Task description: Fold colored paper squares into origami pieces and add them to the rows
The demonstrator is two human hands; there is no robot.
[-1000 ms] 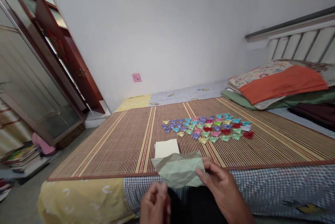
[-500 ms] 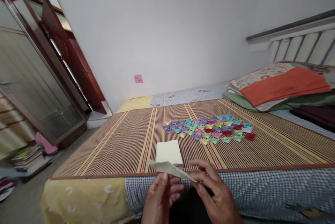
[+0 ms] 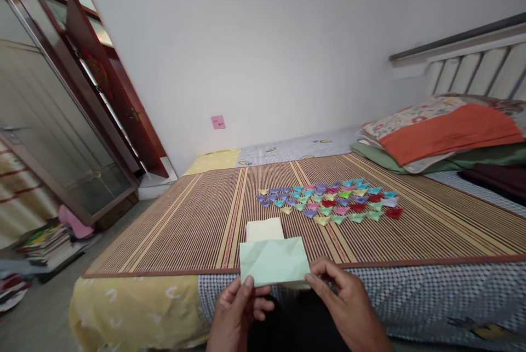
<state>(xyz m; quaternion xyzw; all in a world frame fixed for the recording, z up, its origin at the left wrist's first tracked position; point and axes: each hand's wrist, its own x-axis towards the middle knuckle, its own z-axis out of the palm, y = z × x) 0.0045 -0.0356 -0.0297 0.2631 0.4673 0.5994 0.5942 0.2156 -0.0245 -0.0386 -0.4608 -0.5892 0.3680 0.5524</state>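
Note:
A pale green sheet of paper (image 3: 274,260), folded along its lower edge and creased, is held up above the bed's front edge. My left hand (image 3: 242,305) pinches its lower left corner between thumb and fingers. At the lower right corner, my right hand (image 3: 343,294) grips it with thumb and index finger. Partly hidden behind the sheet lies a stack of cream paper (image 3: 265,229) on the mat. Further back, several rows of small folded paper pieces (image 3: 329,204) in many colours are spread out.
The striped mat (image 3: 197,220) covers the bed. Pillows and folded bedding (image 3: 452,132) lie at the back right, below a radiator (image 3: 476,73). A pink note (image 3: 218,122) is on the wall. Stacked books (image 3: 45,242) sit at the left, near the doors.
The green paper has turned from nearly edge-on to face me, showing its broad side. My hands have moved apart, and both keep hold of it.

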